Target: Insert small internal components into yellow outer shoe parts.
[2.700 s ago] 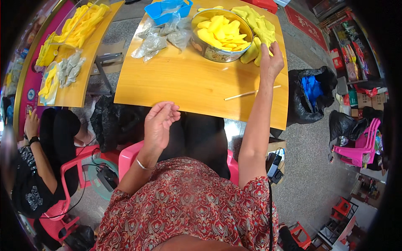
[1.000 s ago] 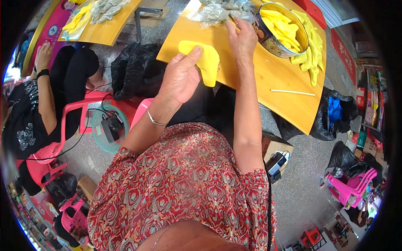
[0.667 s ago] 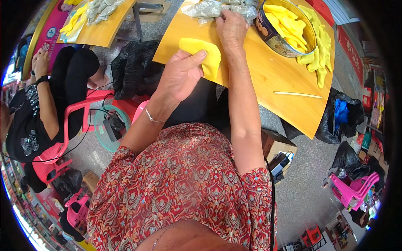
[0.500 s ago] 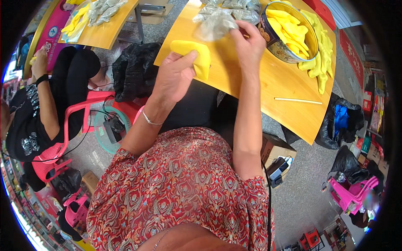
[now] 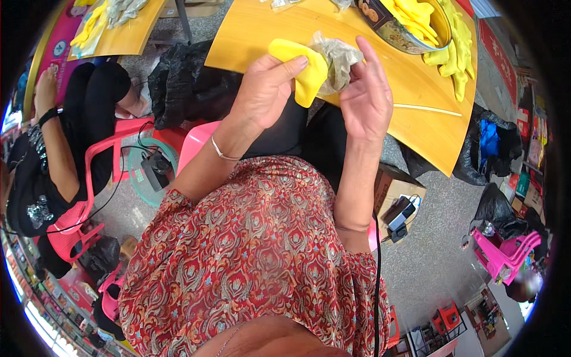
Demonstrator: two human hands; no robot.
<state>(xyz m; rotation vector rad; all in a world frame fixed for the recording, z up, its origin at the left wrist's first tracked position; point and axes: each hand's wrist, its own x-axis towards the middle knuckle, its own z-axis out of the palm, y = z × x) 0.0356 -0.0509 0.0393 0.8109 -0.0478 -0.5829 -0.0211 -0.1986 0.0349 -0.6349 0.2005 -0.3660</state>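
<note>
My left hand (image 5: 265, 93) pinches a flat, folded yellow piece, soft like cloth (image 5: 309, 74), between thumb and fingers. Right against that piece is a crumpled, see-through greyish plastic bag (image 5: 340, 64). My right hand (image 5: 369, 101) holds the bag's near side at its fingertips, with the index finger stretched up and the palm turned partly toward me. Both hands are just above the near edge of the yellow wooden table (image 5: 250, 35). What is inside the bag, if anything, I cannot make out.
A round tin (image 5: 395, 35) full of yellow pieces stands at the table's far right, with more yellow pieces (image 5: 455, 65) beside it. A thin pale stick (image 5: 431, 110) lies nearer. At left a person (image 5: 56, 149) sits by another table (image 5: 143, 35). Black bags (image 5: 184, 83) stand on the floor.
My right hand has brought the plastic bag off the table toward me, up against the yellow piece. My left hand has shifted right with the yellow piece. The view has moved slightly.
</note>
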